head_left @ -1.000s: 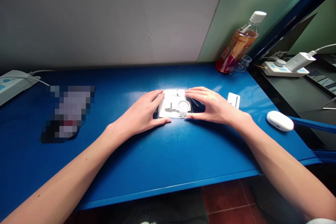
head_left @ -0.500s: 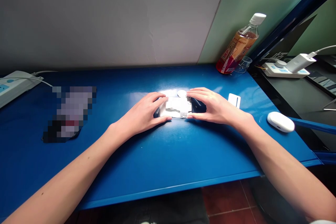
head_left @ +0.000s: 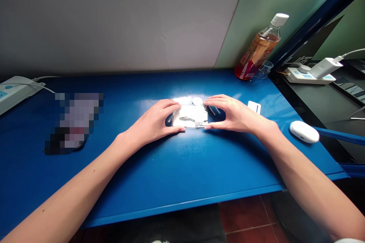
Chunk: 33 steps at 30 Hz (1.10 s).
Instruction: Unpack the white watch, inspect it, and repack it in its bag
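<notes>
A small flat white rectangular object [head_left: 176,119], like a shallow box, lies on the blue table in strong glare. Whitish pieces [head_left: 193,113] show on it; glare hides what they are. My left hand [head_left: 162,118] spans its left end, fingers at the far edge and thumb at the near edge. At the right end, my right hand [head_left: 229,114] is curved with fingers and thumb wide apart, its tips close to the corners. Whether those tips touch cannot be made out. A white round disc [head_left: 197,101] sits at the far edge, near my right fingertips.
The blue table [head_left: 182,174] carries a blurred-out phone-like item [head_left: 76,121] at left, a drink bottle [head_left: 258,51] and clear cup [head_left: 265,70] at back right. A white card-like piece [head_left: 253,107] and white earbud case [head_left: 304,131] lie right. Power strips [head_left: 17,89] flank both sides.
My right hand has shifted slightly right, its thumb and fingertips a little farther off the white object's end. The left hand and the object stay nearly still. The view shifts slightly.
</notes>
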Available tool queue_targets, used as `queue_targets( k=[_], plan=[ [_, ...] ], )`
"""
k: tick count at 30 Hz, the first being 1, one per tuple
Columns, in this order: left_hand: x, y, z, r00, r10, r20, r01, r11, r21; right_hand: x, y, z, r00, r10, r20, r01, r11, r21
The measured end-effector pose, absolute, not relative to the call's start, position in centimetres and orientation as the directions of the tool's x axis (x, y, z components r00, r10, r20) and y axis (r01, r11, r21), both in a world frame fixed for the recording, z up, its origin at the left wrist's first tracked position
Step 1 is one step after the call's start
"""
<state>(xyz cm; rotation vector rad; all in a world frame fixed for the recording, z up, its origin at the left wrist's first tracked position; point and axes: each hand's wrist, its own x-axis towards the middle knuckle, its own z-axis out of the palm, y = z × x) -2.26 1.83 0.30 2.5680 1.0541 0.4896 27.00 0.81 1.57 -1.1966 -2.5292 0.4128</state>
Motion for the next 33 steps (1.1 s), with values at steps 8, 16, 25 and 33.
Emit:
queue_targets(
  k=[8,16,25,33],
  plan=[
    [-2.27,1.77,0.29,0.671,0.711,0.211,0.609,-0.690,0.390,26.89,0.78,1.52,-0.616,0.767,0.180,0.684,0.635,-0.359],
    [-2.27,1.76,0.21,0.675,0.707,0.211,0.610,-0.696,0.379,26.69,0.67,1.69,-0.633,0.759,0.151,0.681,0.639,-0.358],
    [-2.13,1.73,0.16,0.707,0.664,0.244,0.592,-0.744,0.310,26.38,0.55,1.61,-0.635,0.756,0.159,0.680,0.645,-0.348],
    [-1.73,1.48,0.00,0.737,0.597,0.316,0.543,-0.802,0.248,26.31,0.33,1.65,-0.650,0.738,0.180,0.678,0.670,-0.303]
  ],
)
